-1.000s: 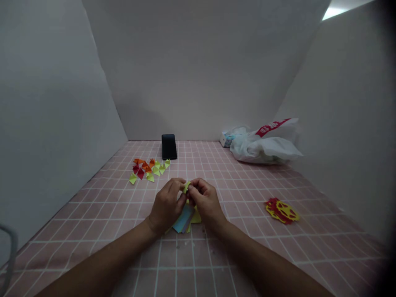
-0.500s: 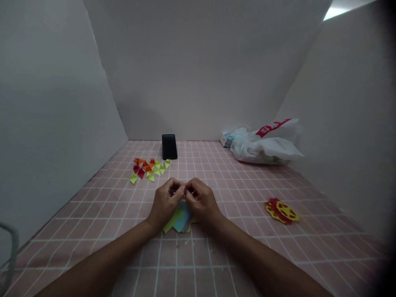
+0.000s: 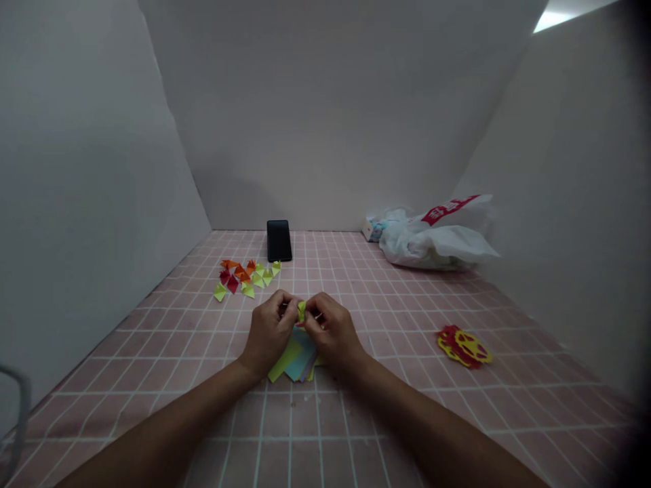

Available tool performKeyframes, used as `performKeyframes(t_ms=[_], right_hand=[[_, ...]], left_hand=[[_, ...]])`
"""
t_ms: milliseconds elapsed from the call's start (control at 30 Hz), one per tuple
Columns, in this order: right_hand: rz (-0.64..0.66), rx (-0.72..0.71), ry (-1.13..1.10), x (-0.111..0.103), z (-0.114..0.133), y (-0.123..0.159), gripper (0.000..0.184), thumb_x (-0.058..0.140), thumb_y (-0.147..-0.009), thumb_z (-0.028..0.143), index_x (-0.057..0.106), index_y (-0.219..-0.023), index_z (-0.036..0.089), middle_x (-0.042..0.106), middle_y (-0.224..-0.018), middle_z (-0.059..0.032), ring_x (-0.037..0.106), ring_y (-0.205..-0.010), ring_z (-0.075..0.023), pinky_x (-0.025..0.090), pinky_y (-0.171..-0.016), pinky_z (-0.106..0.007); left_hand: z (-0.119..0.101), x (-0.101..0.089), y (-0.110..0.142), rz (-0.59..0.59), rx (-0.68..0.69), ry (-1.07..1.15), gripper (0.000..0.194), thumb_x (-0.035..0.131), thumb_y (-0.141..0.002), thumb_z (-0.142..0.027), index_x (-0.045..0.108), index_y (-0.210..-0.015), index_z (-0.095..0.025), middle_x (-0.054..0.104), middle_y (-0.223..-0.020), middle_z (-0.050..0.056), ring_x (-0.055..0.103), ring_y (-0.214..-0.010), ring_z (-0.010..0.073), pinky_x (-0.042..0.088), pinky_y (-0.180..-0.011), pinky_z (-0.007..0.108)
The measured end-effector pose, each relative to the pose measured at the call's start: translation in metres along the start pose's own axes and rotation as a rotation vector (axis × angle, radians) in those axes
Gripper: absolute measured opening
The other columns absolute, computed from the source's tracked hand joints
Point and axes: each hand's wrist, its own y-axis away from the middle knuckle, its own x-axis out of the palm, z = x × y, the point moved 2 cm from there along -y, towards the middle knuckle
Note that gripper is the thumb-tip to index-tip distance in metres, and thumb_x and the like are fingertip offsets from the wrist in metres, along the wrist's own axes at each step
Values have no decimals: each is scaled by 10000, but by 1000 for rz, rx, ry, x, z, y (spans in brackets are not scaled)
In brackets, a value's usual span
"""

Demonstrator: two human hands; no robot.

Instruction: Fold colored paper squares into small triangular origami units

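Observation:
Between my fingertips is a small folded yellow paper, pinched from both sides. My left hand grips its left edge with thumb and forefinger. On the other side, my right hand pinches its right edge; some of those fingers are hidden. Below both hands lies a loose stack of coloured paper sheets, with yellow-green, light blue and purple edges showing. Further off to the left, several small folded paper pieces in red, orange and yellow sit on the pink tiled surface.
A black phone leans upright at the back. Back right, a white plastic bag rests beside a small tissue box. Red and yellow cut-out shapes lie at the right. Pale walls enclose the left, back and right.
My left hand has shifted slightly left, and the gap between my fingertips has widened. The yellow paper, hidden before, now shows between them.

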Motion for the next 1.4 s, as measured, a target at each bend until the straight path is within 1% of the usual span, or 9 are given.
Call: performKeyframes(t_ms=[200, 333, 400, 467, 600, 733, 1067, 1233, 1400], right_hand=[[-78, 28, -5, -2, 0, 0, 119, 488, -782, 132, 480, -684, 199, 508, -689, 6, 487, -628, -133, 363, -573, -248], [-134, 204, -141, 1, -8, 0, 102, 496, -754, 150, 481, -668, 203, 488, -632, 25, 490, -577, -128, 374, -529, -235], [-131, 312, -251, 5, -13, 1, 86, 498, -745, 164, 484, -672, 207, 485, -607, 33, 509, -565, -133, 387, -509, -230], [-108, 358, -306, 8, -16, 2, 82, 497, -744, 167, 487, -674, 208, 494, -596, 35, 520, -559, -133, 397, -508, -230], [-57, 269, -245, 9, -10, 3, 64, 519, -763, 183, 527, -702, 199, 533, -632, 23, 510, -591, -130, 385, -544, -235], [-52, 217, -209, 4, -3, 2, 41, 543, -781, 206, 537, -743, 194, 538, -667, 21, 497, -602, -126, 374, -553, -238], [-115, 116, 15, 0, -4, 2, 146, 499, -815, 186, 491, -669, 190, 505, -632, 14, 470, -591, -129, 340, -574, -254], [-199, 210, 16, -1, -10, 0, 148, 499, -738, 165, 431, -611, 197, 419, -558, 44, 415, -535, -117, 296, -521, -242], [-153, 270, -91, 3, -14, 0, 72, 530, -737, 220, 467, -709, 198, 480, -613, 44, 465, -563, -120, 319, -529, -233]], left_hand=[[2, -3, -1, -78, 208, -345, 152, 487, -882, -243, 521, -744, -187, 572, -676, -14, 550, -630, 139, 397, -605, 255], [2, -5, -3, -149, 325, -497, 147, 483, -878, -207, 481, -732, -193, 546, -655, -22, 537, -609, 134, 397, -601, 254], [1, -5, -3, -163, 393, -579, 151, 472, -882, -189, 477, -732, -192, 539, -647, -19, 532, -595, 133, 393, -583, 252], [0, -4, -3, -163, 457, -666, 165, 459, -891, -179, 473, -727, -189, 535, -642, -13, 532, -582, 134, 390, -562, 251], [-2, 0, 0, -122, 559, -799, 189, 419, -915, -156, 473, -735, -183, 539, -655, 1, 537, -574, 135, 395, -545, 251], [-3, 2, 2, -89, 646, -834, 185, 403, -931, -146, 478, -766, -182, 552, -683, 8, 541, -594, 137, 406, -555, 251], [0, 5, 0, -91, 627, -850, 202, 368, -957, -165, 465, -780, -183, 545, -705, 11, 534, -622, 137, 416, -572, 250], [1, 4, -1, -91, 609, -853, 190, 365, -960, -171, 450, -791, -182, 537, -714, 20, 537, -635, 149, 439, -589, 260], [0, 5, 2, 7, 676, -856, 143, 386, -935, -122, 442, -820, -185, 535, -746, 25, 536, -645, 158, 441, -566, 261]])
